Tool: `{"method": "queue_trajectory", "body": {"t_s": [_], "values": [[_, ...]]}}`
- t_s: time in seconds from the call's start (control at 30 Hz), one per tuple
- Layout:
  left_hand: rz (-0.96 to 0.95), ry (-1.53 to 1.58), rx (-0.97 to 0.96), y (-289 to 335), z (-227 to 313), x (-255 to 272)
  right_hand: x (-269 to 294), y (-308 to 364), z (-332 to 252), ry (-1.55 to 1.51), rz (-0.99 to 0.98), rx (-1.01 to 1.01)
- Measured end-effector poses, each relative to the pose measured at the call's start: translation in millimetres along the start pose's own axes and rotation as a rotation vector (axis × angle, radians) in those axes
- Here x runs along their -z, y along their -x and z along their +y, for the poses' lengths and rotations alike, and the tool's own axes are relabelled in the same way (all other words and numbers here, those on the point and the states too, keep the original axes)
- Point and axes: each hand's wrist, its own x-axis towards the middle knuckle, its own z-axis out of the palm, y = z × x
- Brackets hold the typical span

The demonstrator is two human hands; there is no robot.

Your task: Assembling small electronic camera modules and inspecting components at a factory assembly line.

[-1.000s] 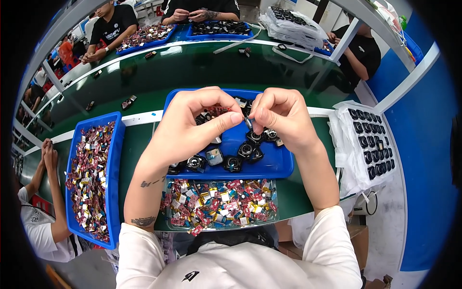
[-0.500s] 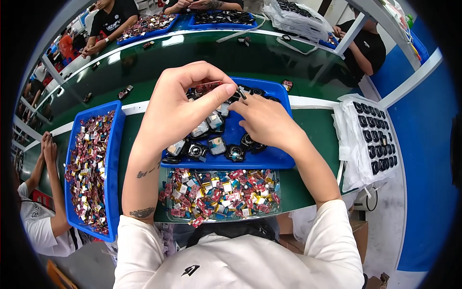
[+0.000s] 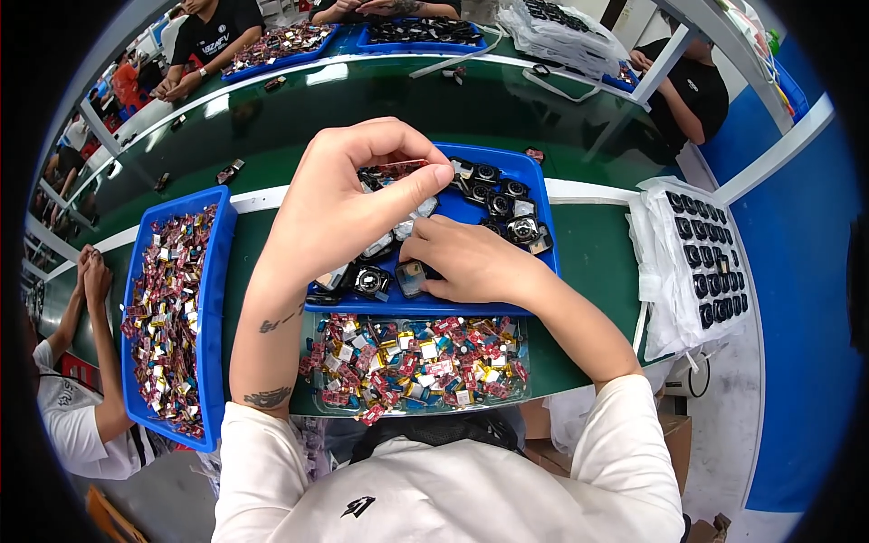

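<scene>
Far-left tray: a long blue plastic tray [image 3: 217,271] heaped with small red and silver foil-wrapped parts [image 3: 167,317] lies along the left end of the green workbench [image 3: 597,262]; a co-worker's forearms [image 3: 90,308] reach in just beside it.
Left hand: the left hand [image 3: 348,204] is raised over the middle tray with fingers curled, thumb and fingertips pinched on a small thin reddish part [image 3: 398,167]; what kind of part it is cannot be told.
Middle tray: a blue rectangular plastic tray [image 3: 534,181] at the near middle of the bench holds small black round-lensed modules [image 3: 493,195], mostly gathered toward its far right corner and its near left edge.
Near tray: a clear shallow tray [image 3: 520,385] at the bench's near edge is full of mixed red, gold and blue small parts [image 3: 416,357].
Right hand: the right hand [image 3: 466,262] lies low on the middle tray's near edge, fingers loosely closed about one small black square module [image 3: 410,276].
Right end: a white bagged stack topped by a sheet of black modules in rows [image 3: 706,253] sits at the bench's right end.
Progress: judging by the rows on the sheet against the loose pieces in every tray, some are done and much remains.
</scene>
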Motion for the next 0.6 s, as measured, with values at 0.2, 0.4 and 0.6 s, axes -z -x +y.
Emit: {"method": "queue_trajectory", "body": {"t_s": [0.2,0.4,0.6], "values": [[0.006,0.011,0.012,-0.3,-2.1,1.4,19.5,-5.0,8.5,-0.447,-0.128,-0.020],[0.052,0.110,0.011,-0.6,-1.3,2.2,47.1,2.1,31.6,-0.923,0.095,-0.176],[0.221,0.047,0.007,-1.2,-9.5,-8.2,57.1,5.1,44.4,-0.676,0.693,-0.430]]}}
